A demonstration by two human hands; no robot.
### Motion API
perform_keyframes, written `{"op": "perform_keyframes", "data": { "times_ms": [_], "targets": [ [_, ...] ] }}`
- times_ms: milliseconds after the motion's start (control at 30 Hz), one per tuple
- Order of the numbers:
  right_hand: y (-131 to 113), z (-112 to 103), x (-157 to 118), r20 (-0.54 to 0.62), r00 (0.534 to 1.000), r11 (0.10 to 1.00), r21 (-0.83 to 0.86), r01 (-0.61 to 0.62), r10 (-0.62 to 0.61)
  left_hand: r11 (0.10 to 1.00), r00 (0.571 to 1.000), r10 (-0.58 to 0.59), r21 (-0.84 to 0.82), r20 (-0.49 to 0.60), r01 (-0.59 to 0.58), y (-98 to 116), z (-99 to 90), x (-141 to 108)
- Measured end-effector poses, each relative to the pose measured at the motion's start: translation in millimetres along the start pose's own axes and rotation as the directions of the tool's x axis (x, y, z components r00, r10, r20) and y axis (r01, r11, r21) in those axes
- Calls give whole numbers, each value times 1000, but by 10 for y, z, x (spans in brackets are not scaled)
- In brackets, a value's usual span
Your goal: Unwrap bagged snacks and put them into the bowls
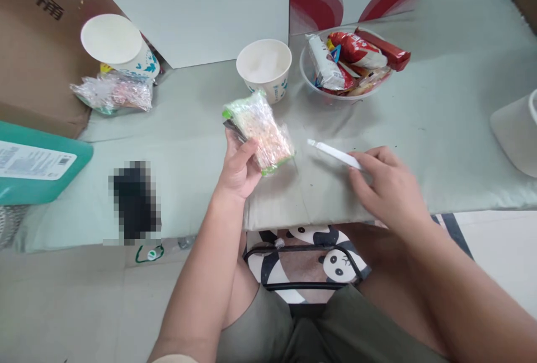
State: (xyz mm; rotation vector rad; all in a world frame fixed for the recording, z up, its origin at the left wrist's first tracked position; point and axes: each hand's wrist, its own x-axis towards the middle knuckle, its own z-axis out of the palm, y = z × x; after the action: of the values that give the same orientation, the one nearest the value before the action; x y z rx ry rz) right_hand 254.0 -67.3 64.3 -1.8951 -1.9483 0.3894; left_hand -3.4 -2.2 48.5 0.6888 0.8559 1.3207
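Note:
Between the thumb and fingers of my left hand (241, 164) is a clear plastic food packet (268, 136) with green edges, tilted above the table. Its top end is just in front of a white paper cup (265, 66). My right hand (388, 184) is closed around the near end of a slim white stick-like object (333, 154), which points left toward the packet without touching it. Behind my hands, a clear bowl (305, 75) holds several wrapped snacks in red and white packaging.
On the pale green tablecloth (188, 128) are a dark blurred-out object (136, 201), a crumpled plastic packet (117, 93) and another paper cup (111, 41). A teal container (37, 178) stands left, a white container (516, 133) right. Boxes (235, 5) line the back.

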Motion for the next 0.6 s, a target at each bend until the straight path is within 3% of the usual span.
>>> {"op": "perform_keyframes", "data": {
  "times_ms": [100, 167, 267, 367, 467, 600],
  "targets": [
    [188, 75, 60, -43, 998, 980, -194, -42, 35, 995, 995, -83, 65, 59, 79, -29, 20, -30],
    [228, 133, 79, -120, 992, 972, -226, -59, 32, 988, 988, -126, 98, 89, 117, -49, 57, -56],
    [137, 223, 84, -189, 973, 991, -30, 131, -134, 973, 967, -219, 104, 130, 206, -115, 137, -102],
    [-44, 300, 69, -170, 927, 903, 225, 366, -334, 945, 932, -322, 118, 163, 306, -214, 217, -148],
    [-174, 333, 45, -156, 929, 861, 350, 369, -335, 940, 931, -332, 133, 153, 314, -276, 257, -164],
    [-214, 321, 2, -123, 918, 812, 432, 392, -378, 966, 967, -245, 97, 73, 238, -250, 246, -121]
  ]
}}
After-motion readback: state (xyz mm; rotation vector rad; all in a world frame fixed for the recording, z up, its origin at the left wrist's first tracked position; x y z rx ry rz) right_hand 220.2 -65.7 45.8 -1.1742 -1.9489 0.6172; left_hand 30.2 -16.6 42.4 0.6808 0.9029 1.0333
